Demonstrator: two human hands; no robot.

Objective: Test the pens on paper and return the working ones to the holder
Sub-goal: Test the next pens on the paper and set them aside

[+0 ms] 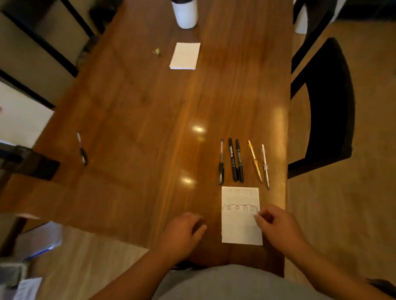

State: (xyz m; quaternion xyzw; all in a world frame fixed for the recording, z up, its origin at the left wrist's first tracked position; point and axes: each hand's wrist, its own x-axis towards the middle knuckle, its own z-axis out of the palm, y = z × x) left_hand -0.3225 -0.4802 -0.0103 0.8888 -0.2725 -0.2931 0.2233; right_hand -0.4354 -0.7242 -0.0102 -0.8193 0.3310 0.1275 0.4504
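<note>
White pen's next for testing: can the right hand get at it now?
Probably yes: the right hand sits by the paper, with only bare table between it and the white pen.

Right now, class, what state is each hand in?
Left hand: loosely curled, holding nothing.
Right hand: curled at the paper edge, no pen; grip on it cannot be told.

A black chair (328, 100) stands at the right edge of the wooden desk (132, 107). A small brass-coloured object (156, 52) lies on the desk, upper centre.
</note>
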